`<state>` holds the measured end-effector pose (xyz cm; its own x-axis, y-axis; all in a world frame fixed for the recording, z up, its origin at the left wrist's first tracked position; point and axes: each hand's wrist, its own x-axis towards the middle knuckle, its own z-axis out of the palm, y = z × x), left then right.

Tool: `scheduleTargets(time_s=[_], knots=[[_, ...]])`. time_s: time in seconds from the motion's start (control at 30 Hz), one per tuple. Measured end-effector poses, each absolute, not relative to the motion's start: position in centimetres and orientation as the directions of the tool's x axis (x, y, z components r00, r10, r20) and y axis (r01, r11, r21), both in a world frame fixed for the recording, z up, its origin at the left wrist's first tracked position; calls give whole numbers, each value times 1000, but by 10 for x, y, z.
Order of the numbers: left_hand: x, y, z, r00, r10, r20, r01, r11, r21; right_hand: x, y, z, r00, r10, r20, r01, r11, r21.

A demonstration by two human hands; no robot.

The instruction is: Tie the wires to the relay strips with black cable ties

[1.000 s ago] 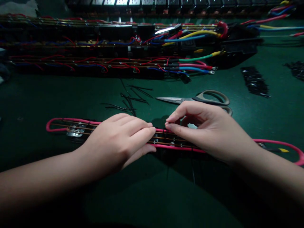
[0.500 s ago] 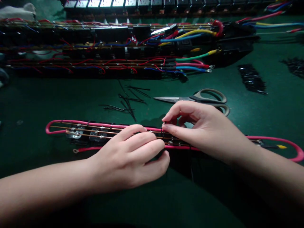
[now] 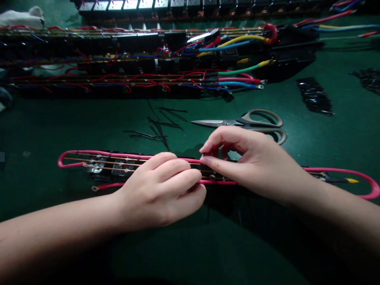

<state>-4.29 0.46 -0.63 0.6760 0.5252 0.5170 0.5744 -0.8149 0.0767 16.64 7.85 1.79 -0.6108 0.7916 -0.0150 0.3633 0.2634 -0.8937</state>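
Observation:
A narrow black strip [image 3: 102, 173] with brass-coloured bars and clear parts lies lengthwise in front of me. A pink wire [image 3: 124, 154] runs along its far edge, bound with black ties, and loops round at both ends. My left hand [image 3: 166, 190] rests over the strip's middle with its fingers curled and thumb closed in; its fingertips are hidden. My right hand [image 3: 242, 158] pinches a small dark end, apparently of a cable tie [image 3: 204, 154], between thumb and forefinger at the pink wire. Just beyond it lie scissors [image 3: 225, 123], touched by neither hand.
Several loose black cable ties [image 3: 160, 126] lie on the green table [image 3: 89, 122] beyond the strip. A black bundle [image 3: 315, 96] is at the right. Wired strips [image 3: 133, 81] with coloured leads lie across the back. A ring terminal [image 3: 95, 189] ends a red lead near my left forearm.
My left hand's fingers have drawn together, thumb closing in, and the hand has shifted slightly left and up. My right hand keeps its pinch, barely moved. The view has shifted slightly.

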Motion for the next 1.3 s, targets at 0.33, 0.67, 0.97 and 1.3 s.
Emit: scheduleTargets(time_s=[0.33, 0.67, 0.97, 1.3], knots=[[-45, 8, -4, 669, 545, 505, 574, -811, 114, 167, 75, 23, -684, 725, 74, 357, 422, -833], [-49, 10, -6, 679, 550, 486, 563, -815, 136, 169, 71, 22, -750, 645, 150, 338, 568, -751], [-51, 9, -6, 676, 568, 471, 544, -815, 202, 170, 77, 22, -733, 675, 85, 286, 419, -862], [-36, -15, 12, 581, 726, 369, 710, -673, 205, 169, 76, 18, -713, 693, 110, 245, 392, -887]])
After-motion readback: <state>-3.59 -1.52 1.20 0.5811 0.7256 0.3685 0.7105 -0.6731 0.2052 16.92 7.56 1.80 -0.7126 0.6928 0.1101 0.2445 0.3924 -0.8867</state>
